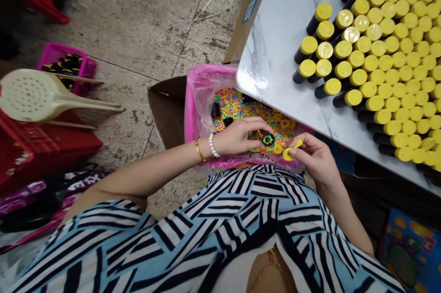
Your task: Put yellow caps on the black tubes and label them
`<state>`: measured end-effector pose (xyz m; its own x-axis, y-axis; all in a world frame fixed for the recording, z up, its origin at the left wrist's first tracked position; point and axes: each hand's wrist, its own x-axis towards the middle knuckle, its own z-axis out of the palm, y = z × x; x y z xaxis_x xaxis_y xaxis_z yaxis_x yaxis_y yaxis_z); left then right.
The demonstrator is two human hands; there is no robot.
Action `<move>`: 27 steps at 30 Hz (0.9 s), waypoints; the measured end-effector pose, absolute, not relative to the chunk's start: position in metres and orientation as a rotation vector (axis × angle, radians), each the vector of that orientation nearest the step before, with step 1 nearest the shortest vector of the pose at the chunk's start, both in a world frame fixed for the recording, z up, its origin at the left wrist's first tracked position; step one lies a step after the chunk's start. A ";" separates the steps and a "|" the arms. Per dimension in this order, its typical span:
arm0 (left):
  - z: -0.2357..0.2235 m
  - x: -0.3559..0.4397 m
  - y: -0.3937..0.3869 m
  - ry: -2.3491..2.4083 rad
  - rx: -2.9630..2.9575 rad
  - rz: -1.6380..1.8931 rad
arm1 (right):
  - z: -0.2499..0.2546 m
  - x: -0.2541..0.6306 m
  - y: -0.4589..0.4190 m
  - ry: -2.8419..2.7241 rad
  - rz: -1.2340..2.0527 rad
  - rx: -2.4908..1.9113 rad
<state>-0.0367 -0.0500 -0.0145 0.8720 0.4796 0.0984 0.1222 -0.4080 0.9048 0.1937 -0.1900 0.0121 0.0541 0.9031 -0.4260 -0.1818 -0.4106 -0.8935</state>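
Left hand (237, 136): curled, wrist bent, holding a small black tube (268, 140) above a pink-lined bin (203, 100) of colored candies (234, 109). Right hand (313, 160): narrow pinch on a yellow cap (288, 153).

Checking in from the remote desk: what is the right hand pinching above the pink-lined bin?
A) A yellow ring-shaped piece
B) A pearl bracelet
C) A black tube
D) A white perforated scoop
A. The fingers of the right hand grip a yellow ring-shaped piece over the pink-lined bin.
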 end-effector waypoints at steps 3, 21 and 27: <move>0.008 -0.025 -0.042 0.392 2.066 0.684 | 0.031 0.193 -0.184 -0.846 1.370 -1.364; 0.010 0.011 -0.013 0.715 2.137 0.858 | 0.034 0.183 -0.133 -0.716 0.997 -1.424; 0.010 0.012 -0.012 0.660 2.147 0.917 | 0.037 0.169 -0.105 -0.791 0.987 -1.429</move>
